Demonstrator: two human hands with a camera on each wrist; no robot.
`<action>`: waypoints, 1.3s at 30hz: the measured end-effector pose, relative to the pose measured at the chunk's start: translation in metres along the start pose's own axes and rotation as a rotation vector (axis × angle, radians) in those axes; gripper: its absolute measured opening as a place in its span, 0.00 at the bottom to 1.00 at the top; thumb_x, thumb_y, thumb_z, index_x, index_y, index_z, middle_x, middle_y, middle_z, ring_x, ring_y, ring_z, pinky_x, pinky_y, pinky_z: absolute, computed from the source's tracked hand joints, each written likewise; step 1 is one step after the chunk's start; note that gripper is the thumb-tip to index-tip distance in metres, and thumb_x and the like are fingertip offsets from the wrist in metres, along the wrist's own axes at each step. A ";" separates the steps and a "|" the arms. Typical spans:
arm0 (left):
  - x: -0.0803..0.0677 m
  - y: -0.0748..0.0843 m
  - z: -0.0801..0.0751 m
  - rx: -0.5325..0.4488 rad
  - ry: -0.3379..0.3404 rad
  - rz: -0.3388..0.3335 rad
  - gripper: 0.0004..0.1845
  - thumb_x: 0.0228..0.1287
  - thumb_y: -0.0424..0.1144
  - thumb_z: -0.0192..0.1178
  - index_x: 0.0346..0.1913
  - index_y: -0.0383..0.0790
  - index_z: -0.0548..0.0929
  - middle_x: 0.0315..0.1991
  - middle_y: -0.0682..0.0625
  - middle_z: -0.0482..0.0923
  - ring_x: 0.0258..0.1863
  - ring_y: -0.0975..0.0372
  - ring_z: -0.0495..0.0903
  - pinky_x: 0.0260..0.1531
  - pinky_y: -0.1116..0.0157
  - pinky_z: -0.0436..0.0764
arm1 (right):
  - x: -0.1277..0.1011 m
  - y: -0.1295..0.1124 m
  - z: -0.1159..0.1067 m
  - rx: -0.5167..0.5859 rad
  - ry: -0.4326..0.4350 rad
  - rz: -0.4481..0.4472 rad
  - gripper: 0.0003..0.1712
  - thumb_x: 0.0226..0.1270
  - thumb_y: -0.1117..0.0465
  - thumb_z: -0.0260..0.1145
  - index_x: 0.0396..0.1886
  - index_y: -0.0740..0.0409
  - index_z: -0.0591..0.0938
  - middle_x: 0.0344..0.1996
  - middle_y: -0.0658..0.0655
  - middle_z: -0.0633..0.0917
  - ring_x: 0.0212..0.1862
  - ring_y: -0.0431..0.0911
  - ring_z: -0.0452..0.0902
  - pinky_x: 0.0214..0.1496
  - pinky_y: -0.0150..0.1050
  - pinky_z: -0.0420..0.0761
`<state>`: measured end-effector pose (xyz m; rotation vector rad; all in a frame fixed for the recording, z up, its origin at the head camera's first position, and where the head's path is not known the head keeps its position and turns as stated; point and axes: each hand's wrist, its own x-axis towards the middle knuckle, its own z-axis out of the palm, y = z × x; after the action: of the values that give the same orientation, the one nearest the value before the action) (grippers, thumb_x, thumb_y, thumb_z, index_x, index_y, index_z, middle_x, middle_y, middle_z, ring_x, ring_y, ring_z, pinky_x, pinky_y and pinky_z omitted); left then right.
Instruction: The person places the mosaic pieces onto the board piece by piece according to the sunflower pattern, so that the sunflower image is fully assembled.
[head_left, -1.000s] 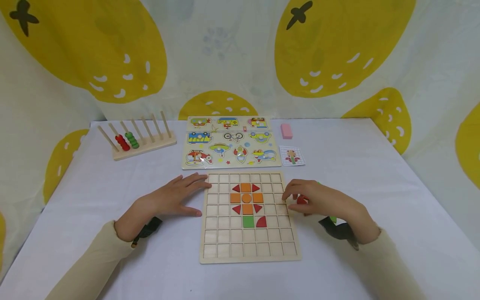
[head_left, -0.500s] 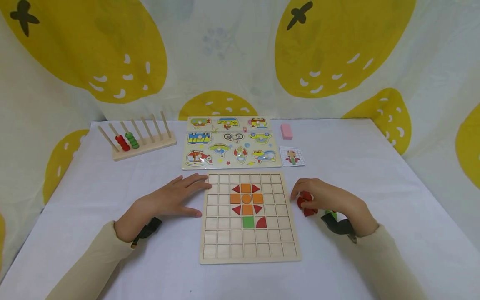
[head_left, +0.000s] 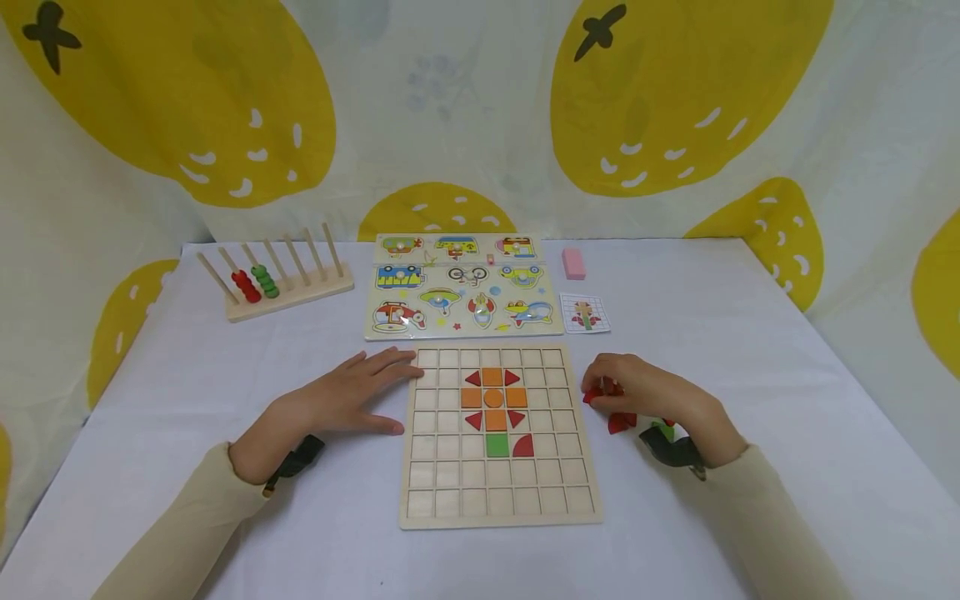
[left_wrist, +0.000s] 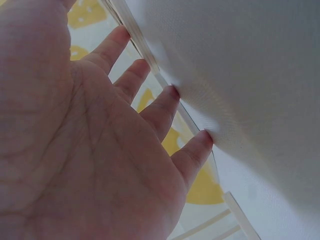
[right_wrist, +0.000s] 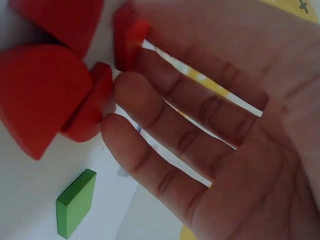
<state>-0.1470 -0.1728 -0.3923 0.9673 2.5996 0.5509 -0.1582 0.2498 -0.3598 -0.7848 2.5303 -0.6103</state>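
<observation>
A square wooden grid board [head_left: 435, 500] lies flat, bearing orange squares, an orange circle [head_left: 492, 398], small red triangles, a green square [head_left: 497, 445] and a red quarter-circle [head_left: 523, 446]. At its left edge my left hand [head_left: 333, 404] rests with fingers spread, fingertips on the frame and thumb near the side. Just right of the board, my right hand [head_left: 637, 392] pinches a red wooden piece [right_wrist: 127, 40] between thumb and index finger. More red quarter-circle pieces [right_wrist: 42, 90] lie beside those fingers, and a green piece [right_wrist: 77, 202] lies nearby.
Behind the board is a vehicle knob puzzle [head_left: 461, 329]. A pattern card [head_left: 586, 314] and a pink block [head_left: 573, 263] sit to its right. Back left stands a peg rack [head_left: 300, 292] with red and green beads. A fruit-print cloth hangs behind.
My right hand has drawn back from the board's right edge to the loose red pieces, and a red piece now shows at its fingertips. The left hand has stayed put.
</observation>
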 end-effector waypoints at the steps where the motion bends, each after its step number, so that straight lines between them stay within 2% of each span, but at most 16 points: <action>1: 0.000 0.000 0.000 -0.001 0.001 0.002 0.40 0.59 0.58 0.66 0.72 0.50 0.64 0.75 0.45 0.55 0.75 0.48 0.52 0.69 0.39 0.50 | 0.000 0.000 0.000 -0.001 0.002 0.007 0.11 0.60 0.65 0.72 0.42 0.59 0.83 0.35 0.50 0.80 0.38 0.45 0.73 0.40 0.36 0.80; 5: 0.000 -0.001 0.000 0.002 0.001 0.002 0.40 0.59 0.58 0.65 0.72 0.50 0.64 0.75 0.46 0.56 0.74 0.49 0.53 0.69 0.39 0.50 | 0.000 -0.001 0.000 0.001 -0.002 0.025 0.15 0.57 0.67 0.73 0.45 0.60 0.83 0.38 0.52 0.80 0.38 0.46 0.74 0.39 0.35 0.81; 9: 0.000 -0.001 0.000 0.005 -0.002 0.001 0.40 0.60 0.58 0.65 0.72 0.50 0.64 0.75 0.45 0.55 0.75 0.49 0.52 0.69 0.39 0.50 | 0.000 0.000 0.000 -0.004 -0.004 0.016 0.14 0.57 0.68 0.72 0.44 0.60 0.83 0.38 0.52 0.80 0.37 0.45 0.74 0.37 0.32 0.79; 18: 0.000 -0.001 0.001 0.016 0.002 0.005 0.40 0.60 0.59 0.65 0.72 0.50 0.64 0.75 0.46 0.55 0.74 0.49 0.53 0.69 0.39 0.51 | 0.000 -0.002 0.000 -0.021 -0.002 0.036 0.14 0.59 0.63 0.73 0.45 0.58 0.83 0.37 0.51 0.79 0.37 0.44 0.73 0.37 0.33 0.79; 24: 0.000 0.000 0.000 0.015 -0.002 0.002 0.40 0.60 0.58 0.65 0.72 0.49 0.64 0.75 0.45 0.55 0.74 0.48 0.53 0.69 0.39 0.51 | -0.001 -0.018 0.002 0.030 -0.016 -0.044 0.14 0.61 0.63 0.71 0.47 0.58 0.83 0.38 0.49 0.79 0.40 0.46 0.72 0.36 0.32 0.79; 30: 0.000 0.001 -0.001 0.004 -0.004 -0.001 0.40 0.60 0.57 0.66 0.72 0.48 0.64 0.75 0.45 0.55 0.74 0.48 0.53 0.70 0.39 0.50 | 0.002 -0.033 0.014 0.029 -0.058 -0.149 0.12 0.62 0.64 0.70 0.46 0.56 0.82 0.38 0.47 0.79 0.40 0.43 0.73 0.41 0.33 0.79; 32: 0.000 0.002 -0.001 0.001 -0.006 -0.001 0.40 0.59 0.57 0.66 0.72 0.48 0.64 0.75 0.44 0.55 0.74 0.48 0.53 0.70 0.39 0.50 | 0.003 -0.037 0.019 0.035 -0.082 -0.151 0.13 0.63 0.64 0.70 0.47 0.55 0.82 0.39 0.46 0.79 0.40 0.42 0.73 0.43 0.33 0.79; 39: 0.001 0.002 0.000 0.016 -0.002 0.003 0.40 0.59 0.57 0.66 0.72 0.48 0.64 0.75 0.44 0.56 0.74 0.48 0.53 0.69 0.38 0.51 | 0.006 -0.046 0.032 0.038 -0.136 -0.144 0.12 0.63 0.60 0.70 0.46 0.54 0.82 0.35 0.46 0.77 0.36 0.40 0.72 0.37 0.29 0.77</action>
<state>-0.1466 -0.1714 -0.3913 0.9769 2.6045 0.5305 -0.1272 0.2026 -0.3632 -0.9669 2.3477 -0.6271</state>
